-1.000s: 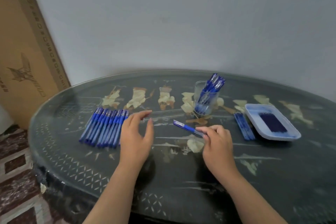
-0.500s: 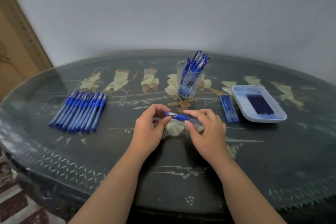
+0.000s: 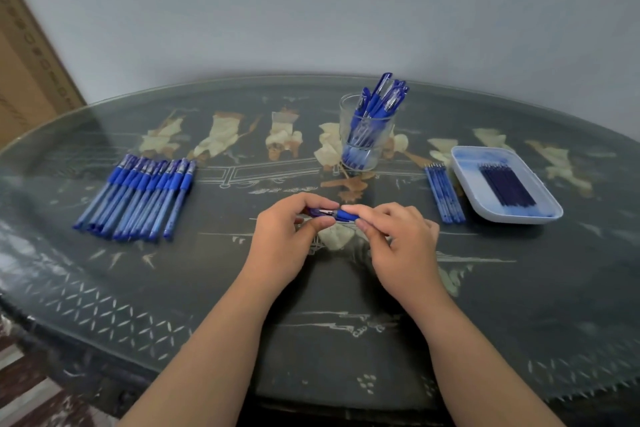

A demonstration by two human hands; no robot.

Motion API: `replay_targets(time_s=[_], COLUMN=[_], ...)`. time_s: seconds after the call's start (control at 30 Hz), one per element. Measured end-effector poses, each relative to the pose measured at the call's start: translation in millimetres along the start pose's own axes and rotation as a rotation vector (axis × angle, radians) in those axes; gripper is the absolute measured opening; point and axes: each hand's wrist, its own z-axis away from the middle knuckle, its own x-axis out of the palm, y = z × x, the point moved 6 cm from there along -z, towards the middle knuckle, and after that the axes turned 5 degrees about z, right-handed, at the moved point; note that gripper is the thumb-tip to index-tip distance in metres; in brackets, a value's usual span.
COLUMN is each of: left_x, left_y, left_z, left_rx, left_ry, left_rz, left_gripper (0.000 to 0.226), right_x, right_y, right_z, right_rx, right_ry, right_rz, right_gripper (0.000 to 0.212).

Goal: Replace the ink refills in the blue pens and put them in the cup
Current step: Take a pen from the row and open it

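Blue plastic pen [image 3: 337, 214], held level over the middle of the table [image 3: 311, 340], near the glass cup [image 3: 367, 146] and at 6 o'clock from it. Pinched at both ends. Left hand [image 3: 287, 236] curled round the 9 o'clock end, thumb under, fingers over. Right hand [image 3: 398, 246] nipping the 3 o'clock end between thumb and forefinger, other fingers loosely curled. Most of the barrel hidden by fingers, so cannot tell cap end from tip end.

Handling guess: very light, stiff, smooth, so probably slippery under a twist. Better purchase on the opaque blue section than on the clear barrel. Counter-twist with hands close together, no bending load. Small parts likely to roll on the glass top, best kept in the fingers.

Clock positions from the hands:
- Dark refills [image 3: 507, 185] in the white tray [image 3: 512, 217] at 2 o'clock. Thin, probably a bit flexible. Best taken mid-length, not by the tip.
- Loose refills [image 3: 444, 192] just beside the tray's near-left edge. Touching or not, cannot tell.
- Row of blue pens [image 3: 138, 198] flat at 9 to 10 o'clock, side by side, well apart from both hands.
- Cup at 12 to 1 o'clock, holding a bunch of pens leaning right. Fragile, likely tippy with that top-heavy load. Lower pens in gently, clear of the rim.
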Motion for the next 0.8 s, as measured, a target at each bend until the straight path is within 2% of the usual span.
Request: replay_targets(time_s=[0.3,0.53,0.6,0.7,0.8], left_x=[1.0,1.4,-4.5,-21.8,-17.0], left_y=[1.9,4.4,-1.0,-10.5,-5.2], left_z=[2.3,3.5,3.3,1.7,2.0], left_rx=[-0.040,0.004,-0.020,-0.063,-0.023], left_ry=[-0.015,-0.025,0.030,0.201,0.155], left_rz=[-0.060,-0.094,-0.075,0.078,0.010], left_gripper=[0.022,0.023,0.023,0.024,0.015], right_x=[-0.7,-1.5,-4.1,-9.8,-9.8], right_y=[-1.7,-5.3,-1.1,12.9,8.3], right_z=[2.2,2.3,2.5,-0.3,-0.3], right_rx=[0.001,-0.004,0.020,0.118,0.094], right_ry=[-0.005,0.000,0.010,0.051,0.053], right_rz=[-0.009,0.005,-0.022,-0.139,-0.130], right_gripper=[0.033,0.034,0.033,0.032,0.033])
